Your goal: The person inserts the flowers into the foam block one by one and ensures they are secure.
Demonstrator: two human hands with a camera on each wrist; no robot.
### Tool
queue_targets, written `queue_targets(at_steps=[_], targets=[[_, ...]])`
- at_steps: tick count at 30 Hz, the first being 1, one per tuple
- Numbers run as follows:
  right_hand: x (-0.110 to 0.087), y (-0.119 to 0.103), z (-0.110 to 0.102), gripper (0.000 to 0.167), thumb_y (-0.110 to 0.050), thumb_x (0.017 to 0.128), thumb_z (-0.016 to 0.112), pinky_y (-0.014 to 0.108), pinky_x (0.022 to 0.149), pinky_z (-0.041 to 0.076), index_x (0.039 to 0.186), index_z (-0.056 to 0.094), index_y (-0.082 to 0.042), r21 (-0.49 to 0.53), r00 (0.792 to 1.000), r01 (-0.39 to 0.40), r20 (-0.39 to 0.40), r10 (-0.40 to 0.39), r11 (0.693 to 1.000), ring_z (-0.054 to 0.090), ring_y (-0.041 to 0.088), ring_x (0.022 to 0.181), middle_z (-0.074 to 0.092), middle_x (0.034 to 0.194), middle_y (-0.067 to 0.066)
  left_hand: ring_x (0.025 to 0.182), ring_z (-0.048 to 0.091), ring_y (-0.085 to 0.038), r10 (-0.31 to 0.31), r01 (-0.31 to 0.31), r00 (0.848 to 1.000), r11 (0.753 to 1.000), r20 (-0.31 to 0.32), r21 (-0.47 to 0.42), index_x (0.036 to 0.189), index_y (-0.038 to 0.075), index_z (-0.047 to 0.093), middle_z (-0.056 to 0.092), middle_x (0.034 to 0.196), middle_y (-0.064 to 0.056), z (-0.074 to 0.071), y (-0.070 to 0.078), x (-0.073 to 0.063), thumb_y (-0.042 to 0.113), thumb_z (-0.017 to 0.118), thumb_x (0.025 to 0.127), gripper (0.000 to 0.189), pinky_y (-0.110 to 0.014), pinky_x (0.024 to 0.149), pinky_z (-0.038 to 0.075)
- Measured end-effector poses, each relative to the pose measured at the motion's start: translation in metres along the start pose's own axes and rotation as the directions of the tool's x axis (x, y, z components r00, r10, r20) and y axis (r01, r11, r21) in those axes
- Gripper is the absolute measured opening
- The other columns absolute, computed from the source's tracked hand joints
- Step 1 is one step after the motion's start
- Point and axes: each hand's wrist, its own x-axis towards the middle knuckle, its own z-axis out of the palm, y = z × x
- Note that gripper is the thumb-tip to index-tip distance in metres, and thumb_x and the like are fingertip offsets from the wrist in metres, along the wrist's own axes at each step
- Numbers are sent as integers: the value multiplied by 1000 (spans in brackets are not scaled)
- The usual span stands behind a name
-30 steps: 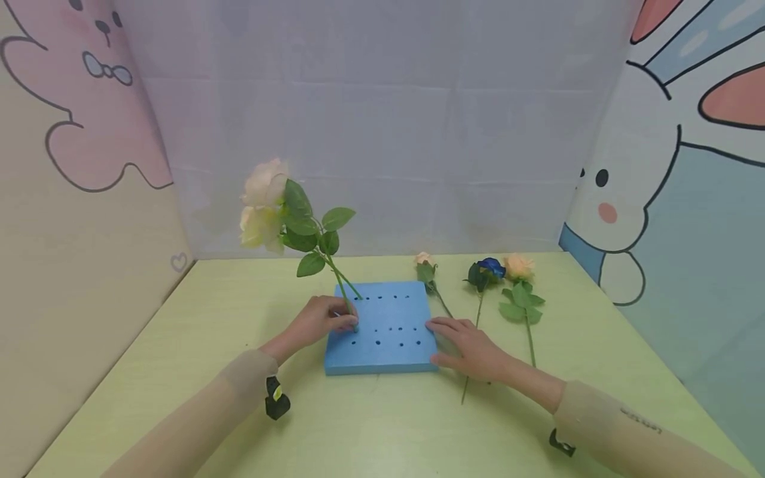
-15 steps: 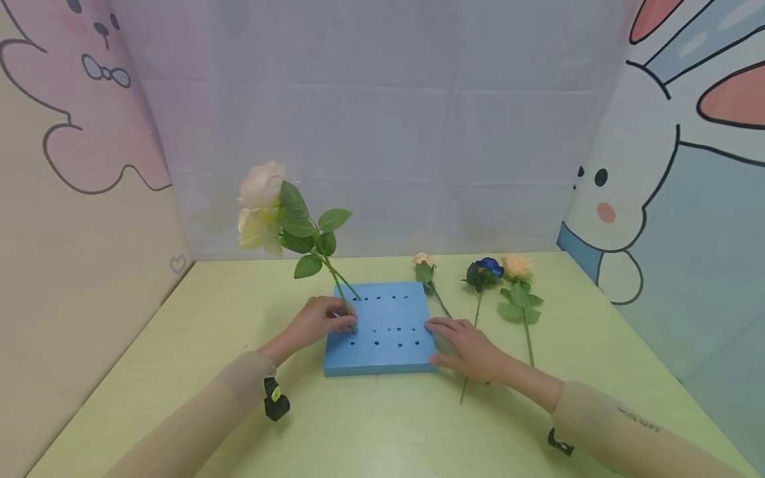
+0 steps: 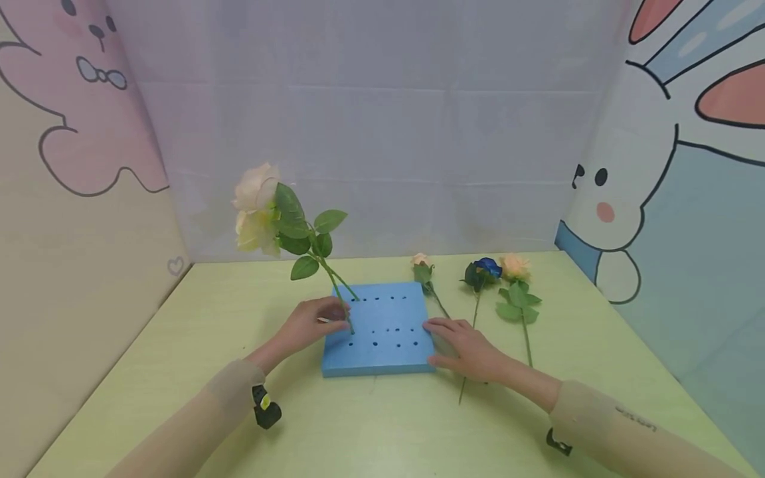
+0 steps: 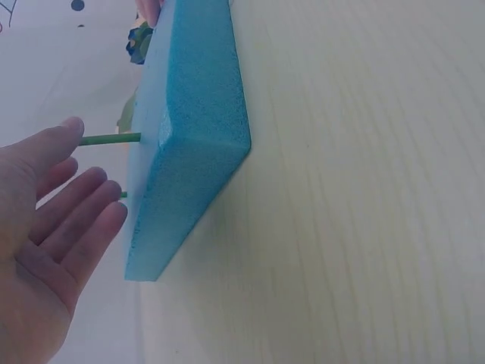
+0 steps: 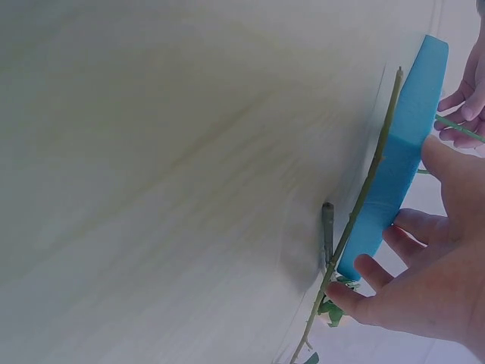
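A blue foam block (image 3: pixel 382 358) with rows of small holes lies on the table. Two artificial roses, one pale pink (image 3: pixel 257 188) and one pale yellow (image 3: pixel 255 231), stand with their stems in its left part, leaning left. My left hand (image 3: pixel 313 325) is beside the nearer green stem (image 4: pixel 110 139); its fingers are spread and loose, the thumb tip right at the stem in the left wrist view. My right hand (image 3: pixel 472 348) rests its fingertips along the block's right edge, fingers relaxed and apart.
Right of the block lie a small pale pink rose (image 3: pixel 421 271), a blue rose (image 3: pixel 489 267) and a peach rose (image 3: pixel 515 267). The blue rose's stem passes under my right hand. Cartoon-printed side walls and a pale curtain (image 3: pixel 382 133) enclose the table.
My left hand has loosened its pinch on the nearer stem and drawn slightly left. The roses stay upright in the block, and the right hand keeps its place at the edge.
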Motion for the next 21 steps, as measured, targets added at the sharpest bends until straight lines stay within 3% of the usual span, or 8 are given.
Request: queue_targets(at_steps=[9, 15, 21], targets=[[0, 0, 0, 62, -34, 94, 66, 60, 96, 46, 144, 47, -2, -6, 1000, 8, -1, -8, 1000, 51, 43, 124, 50, 147, 18, 124, 61, -38, -26, 24, 998, 999, -65, -29, 134, 9, 58, 59, 138, -15, -12, -4, -19, 28, 78, 85, 55, -45, 99, 54], [-1, -1, 0, 62, -34, 94, 66, 61, 95, 46, 144, 47, -2, -3, 1000, 6, -2, -6, 1000, 51, 43, 124, 50, 147, 18, 126, 57, -42, -62, 60, 997, 997, -51, -44, 141, 10, 51, 51, 146, -19, -16, -5, -30, 23, 78, 86, 62, -50, 99, 53], [-1, -1, 0, 62, -34, 95, 65, 62, 95, 46, 145, 47, -2, 2, 1000, 2, -2, -2, 1000, 50, 44, 125, 49, 148, 18, 127, 57, -42, -102, 102, 995, 994, 1, -33, 145, 6, 46, 46, 149, -22, -14, -8, -38, 25, 78, 85, 70, -49, 99, 54]])
